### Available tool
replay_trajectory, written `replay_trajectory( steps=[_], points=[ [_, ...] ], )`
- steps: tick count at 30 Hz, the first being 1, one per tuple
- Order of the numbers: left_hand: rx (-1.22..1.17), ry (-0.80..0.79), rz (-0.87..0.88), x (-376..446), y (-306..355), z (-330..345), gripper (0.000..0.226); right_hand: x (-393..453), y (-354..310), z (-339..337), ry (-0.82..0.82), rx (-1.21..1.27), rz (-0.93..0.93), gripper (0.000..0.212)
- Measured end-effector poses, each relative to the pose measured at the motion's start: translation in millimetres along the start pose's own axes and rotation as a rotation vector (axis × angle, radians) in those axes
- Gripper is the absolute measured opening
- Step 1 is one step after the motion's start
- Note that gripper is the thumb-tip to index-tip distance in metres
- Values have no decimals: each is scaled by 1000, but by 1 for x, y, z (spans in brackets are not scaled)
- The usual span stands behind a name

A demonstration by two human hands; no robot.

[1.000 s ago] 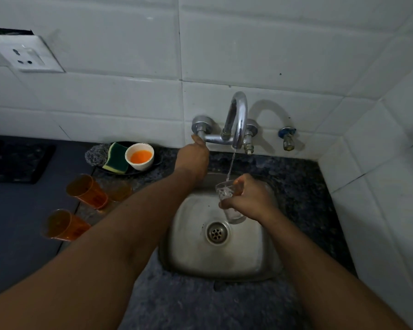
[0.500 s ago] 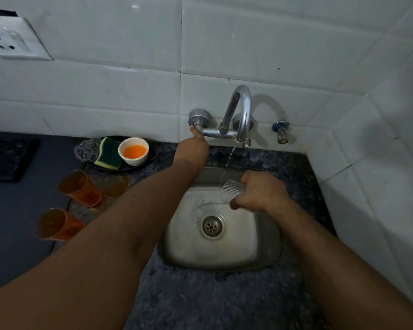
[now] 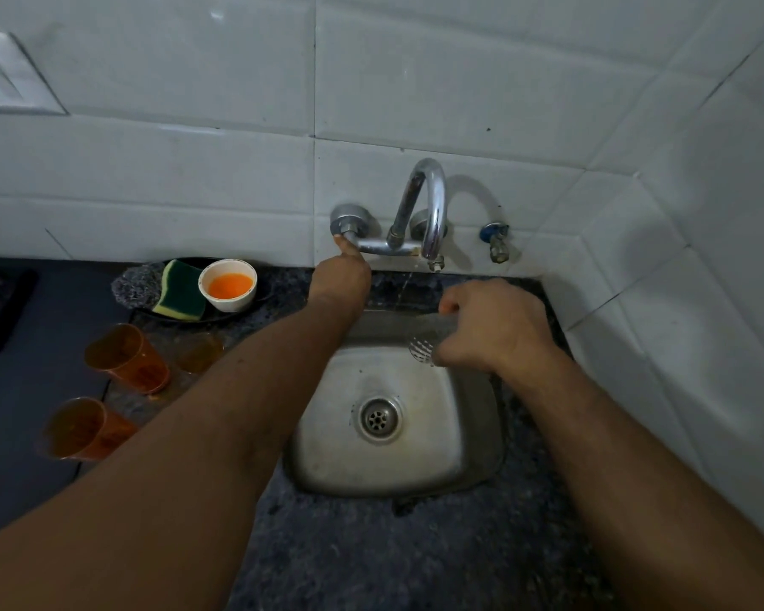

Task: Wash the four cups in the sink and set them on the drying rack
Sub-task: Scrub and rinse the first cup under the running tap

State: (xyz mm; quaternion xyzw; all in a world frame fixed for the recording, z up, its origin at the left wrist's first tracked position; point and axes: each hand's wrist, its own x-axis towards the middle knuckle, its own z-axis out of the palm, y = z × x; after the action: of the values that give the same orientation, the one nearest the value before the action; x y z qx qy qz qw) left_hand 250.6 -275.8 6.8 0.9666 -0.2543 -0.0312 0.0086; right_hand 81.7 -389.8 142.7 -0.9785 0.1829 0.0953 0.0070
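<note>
R hand (image 3: 495, 328) fingers clamped on small clear ribbed cup (image 3: 421, 348) | L hand (image 3: 340, 275) curled at chrome tap handle (image 3: 347, 222) | I'd judge cup light, wet, slippery – grip round wall, not rim

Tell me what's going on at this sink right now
A person is rinsing a clear cup over the sink. The right hand holds the cup tipped over the basin, while the left hand reaches up to the tap handle. A thin stream runs from the spout. Orange cups wait on the counter at left, beside a sponge and a small bowl.
</note>
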Motion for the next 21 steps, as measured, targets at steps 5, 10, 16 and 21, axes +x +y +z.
replay_trajectory(
  steps=[5,10,16,21],
  points=[
    [-40,-5,-3,-1,0,-2,79,-5,-8,-18,52,-17,-31,41],
    [-47,-15,0,-1,-1,-2,78,-11,-15,-38,90,49,-60,32],
    [-46,-3,-3,-2,-1,-3,75,-19,-14,-53,216,167,-109,50],
    [-44,5,1,-1,-2,-3,75,-12,-22,17,298,406,-26,53]
  ],
)
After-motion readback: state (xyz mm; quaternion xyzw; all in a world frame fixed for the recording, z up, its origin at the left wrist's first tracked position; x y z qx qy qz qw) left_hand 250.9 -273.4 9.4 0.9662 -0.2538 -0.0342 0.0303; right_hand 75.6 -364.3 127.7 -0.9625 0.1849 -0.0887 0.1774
